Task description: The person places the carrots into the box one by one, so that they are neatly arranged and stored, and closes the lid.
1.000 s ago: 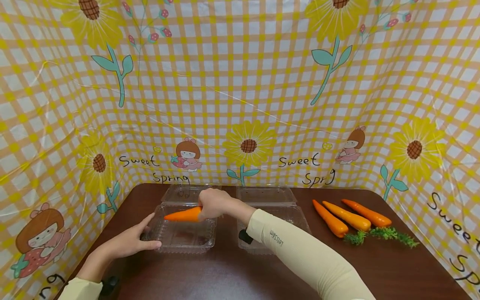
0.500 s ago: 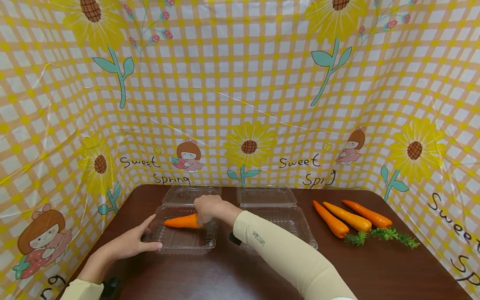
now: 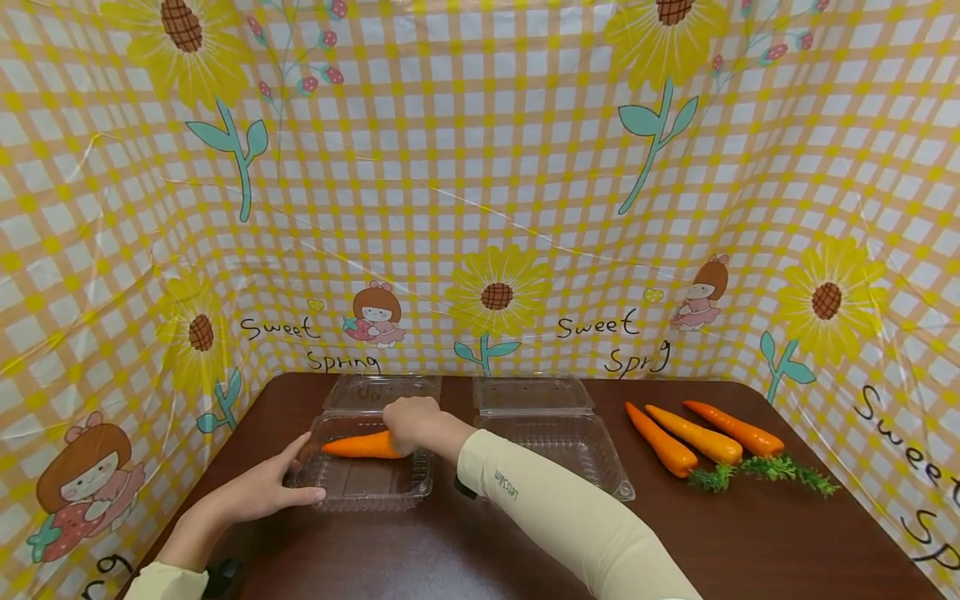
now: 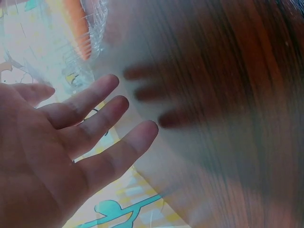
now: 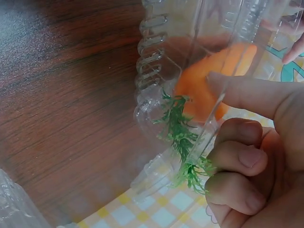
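My right hand grips an orange carrot by its thick end, inside the left clear plastic clamshell box. The carrot's tip points left. In the right wrist view the thumb lies on the carrot and the other fingers are curled; a green leafy top hangs by the box's ribbed wall. At the left side of that box my left hand is spread, thumb near the front corner and fingers along the side. The left wrist view shows these fingers extended with nothing held.
A second clear box with its lid raised stands to the right, partly behind the right forearm. Three more carrots with green tops lie on the brown table's right side. A checked cloth surrounds the back and sides.
My right hand has lowered the carrot into the left box and shifted slightly left. The left hand has stayed almost still at the box's side.
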`<state>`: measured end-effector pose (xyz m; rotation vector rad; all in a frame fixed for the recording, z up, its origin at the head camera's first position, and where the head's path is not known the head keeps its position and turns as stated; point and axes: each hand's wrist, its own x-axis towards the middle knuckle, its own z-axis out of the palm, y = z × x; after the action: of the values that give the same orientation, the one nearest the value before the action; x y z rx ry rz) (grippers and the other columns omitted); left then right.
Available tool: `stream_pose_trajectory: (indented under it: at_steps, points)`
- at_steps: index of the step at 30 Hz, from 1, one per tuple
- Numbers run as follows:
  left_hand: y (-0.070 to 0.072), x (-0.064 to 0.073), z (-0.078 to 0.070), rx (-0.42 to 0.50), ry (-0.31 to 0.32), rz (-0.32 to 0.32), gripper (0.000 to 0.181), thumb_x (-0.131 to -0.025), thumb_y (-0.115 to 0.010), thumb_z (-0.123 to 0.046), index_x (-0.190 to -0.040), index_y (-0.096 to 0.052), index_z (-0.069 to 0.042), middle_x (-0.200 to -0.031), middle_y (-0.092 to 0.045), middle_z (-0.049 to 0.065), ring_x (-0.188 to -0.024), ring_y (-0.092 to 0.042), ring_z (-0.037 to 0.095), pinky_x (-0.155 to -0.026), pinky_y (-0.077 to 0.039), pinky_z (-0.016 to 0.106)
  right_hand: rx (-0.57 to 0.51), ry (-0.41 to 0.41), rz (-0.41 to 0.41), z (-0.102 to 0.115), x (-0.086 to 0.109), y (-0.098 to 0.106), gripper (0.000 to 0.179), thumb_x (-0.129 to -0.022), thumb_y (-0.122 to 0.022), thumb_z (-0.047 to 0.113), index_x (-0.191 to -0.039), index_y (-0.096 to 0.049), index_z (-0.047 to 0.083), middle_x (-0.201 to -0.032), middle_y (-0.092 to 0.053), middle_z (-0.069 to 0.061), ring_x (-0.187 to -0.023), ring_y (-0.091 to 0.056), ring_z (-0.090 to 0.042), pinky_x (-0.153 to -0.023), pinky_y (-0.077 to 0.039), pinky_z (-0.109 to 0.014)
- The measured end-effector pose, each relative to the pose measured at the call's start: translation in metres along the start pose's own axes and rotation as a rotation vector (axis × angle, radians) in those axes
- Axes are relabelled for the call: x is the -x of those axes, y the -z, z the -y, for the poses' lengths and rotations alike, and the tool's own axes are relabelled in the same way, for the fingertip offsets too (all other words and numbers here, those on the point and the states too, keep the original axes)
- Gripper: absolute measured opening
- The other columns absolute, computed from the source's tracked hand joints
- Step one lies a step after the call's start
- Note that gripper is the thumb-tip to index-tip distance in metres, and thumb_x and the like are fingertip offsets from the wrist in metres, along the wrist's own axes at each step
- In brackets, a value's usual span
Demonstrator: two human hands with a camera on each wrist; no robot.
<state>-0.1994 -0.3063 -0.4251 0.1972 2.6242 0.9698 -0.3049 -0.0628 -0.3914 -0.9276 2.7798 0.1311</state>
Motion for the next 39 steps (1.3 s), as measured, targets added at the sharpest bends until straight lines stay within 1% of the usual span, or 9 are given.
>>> stream_pose_trajectory:
  at_steps: [6,12,19,22,24,27,29,34,39]
  points:
    - [-0.002,0.000,0.000,0.010,-0.002,-0.005,0.106,-0.093,-0.069,-0.048,-0.162,-0.002,-0.003,-0.149,-0.037,0.039,-0.138,-0.037,0.055,-0.101,-0.038,0.068,-0.012,0.004,-0.050,0.003,0.004,0.002,0.009,-0.091,-0.071,0.021,-0.085,-0.066,0.017,-0.075,-0.058,0.002,-0.062,-0.047,-0.015,-0.055,-0.040,-0.031]
    - [-0.003,0.001,-0.001,0.015,-0.003,-0.005,0.107,-0.093,-0.069,-0.048,-0.162,-0.002,-0.003,-0.148,-0.038,0.039,-0.138,-0.038,0.054,-0.101,-0.038,0.068,-0.018,0.024,-0.084,0.006,0.013,0.004,0.011,-0.092,-0.072,0.021,-0.083,-0.066,0.016,-0.074,-0.057,0.002,-0.059,-0.047,-0.015,-0.052,-0.040,-0.030]
    - [-0.002,0.002,-0.002,0.004,0.005,0.000,0.106,-0.094,-0.068,-0.049,-0.162,-0.001,-0.003,-0.147,-0.040,0.039,-0.136,-0.039,0.056,-0.099,-0.039,0.068,-0.071,0.047,-0.108,0.000,0.026,0.009,0.019,-0.092,-0.070,0.018,-0.075,-0.062,0.017,-0.067,-0.047,0.002,-0.054,-0.039,-0.014,-0.050,-0.032,-0.030]
    - [-0.001,0.001,-0.004,0.003,0.000,0.006,0.106,-0.094,-0.068,-0.049,-0.161,0.000,-0.002,-0.146,-0.039,0.040,-0.136,-0.038,0.058,-0.098,-0.039,0.069,-0.109,0.041,-0.103,-0.009,0.033,0.015,0.011,-0.093,-0.071,0.019,-0.082,-0.066,0.017,-0.072,-0.055,0.002,-0.055,-0.043,-0.014,-0.050,-0.033,-0.030]
    - [0.000,0.002,-0.004,0.001,-0.008,0.009,0.106,-0.094,-0.068,-0.048,-0.161,0.000,-0.001,-0.146,-0.038,0.041,-0.136,-0.037,0.059,-0.098,-0.039,0.069,-0.144,0.039,-0.103,-0.016,0.040,0.018,0.006,-0.092,-0.072,0.021,-0.096,-0.073,0.016,-0.085,-0.066,0.002,-0.058,-0.050,-0.012,-0.051,-0.037,-0.029]
    - [-0.001,0.002,-0.004,0.002,-0.013,0.009,0.106,-0.094,-0.068,-0.047,-0.161,0.000,-0.002,-0.147,-0.038,0.041,-0.136,-0.037,0.058,-0.098,-0.039,0.069,-0.205,0.036,-0.107,-0.028,0.052,0.023,0.026,-0.092,-0.074,0.025,-0.117,-0.074,0.016,-0.109,-0.072,-0.001,-0.064,-0.059,-0.012,-0.052,-0.044,-0.029]
    - [-0.001,0.002,-0.004,0.000,-0.010,0.006,0.106,-0.094,-0.068,-0.048,-0.161,0.000,-0.002,-0.147,-0.038,0.040,-0.137,-0.037,0.058,-0.099,-0.039,0.069,-0.245,0.041,-0.120,-0.038,0.061,0.024,0.036,-0.092,-0.075,0.026,-0.126,-0.072,0.015,-0.118,-0.072,-0.002,-0.070,-0.063,-0.012,-0.054,-0.049,-0.030]
    - [0.000,0.003,-0.004,-0.001,0.002,0.003,0.106,-0.094,-0.068,-0.048,-0.161,0.000,-0.001,-0.147,-0.038,0.041,-0.136,-0.036,0.059,-0.099,-0.038,0.070,-0.316,0.046,-0.163,-0.062,0.086,0.026,0.035,-0.092,-0.074,0.025,-0.125,-0.072,0.014,-0.116,-0.072,-0.003,-0.081,-0.067,-0.014,-0.060,-0.051,-0.030]
    - [0.001,0.003,-0.005,0.005,0.003,0.012,0.106,-0.094,-0.068,-0.048,-0.161,0.000,-0.002,-0.147,-0.038,0.041,-0.136,-0.036,0.059,-0.098,-0.039,0.069,-0.367,0.004,-0.191,-0.084,0.111,0.025,0.035,-0.091,-0.075,0.024,-0.124,-0.072,0.014,-0.105,-0.073,-0.002,-0.073,-0.064,-0.013,-0.057,-0.047,-0.030]
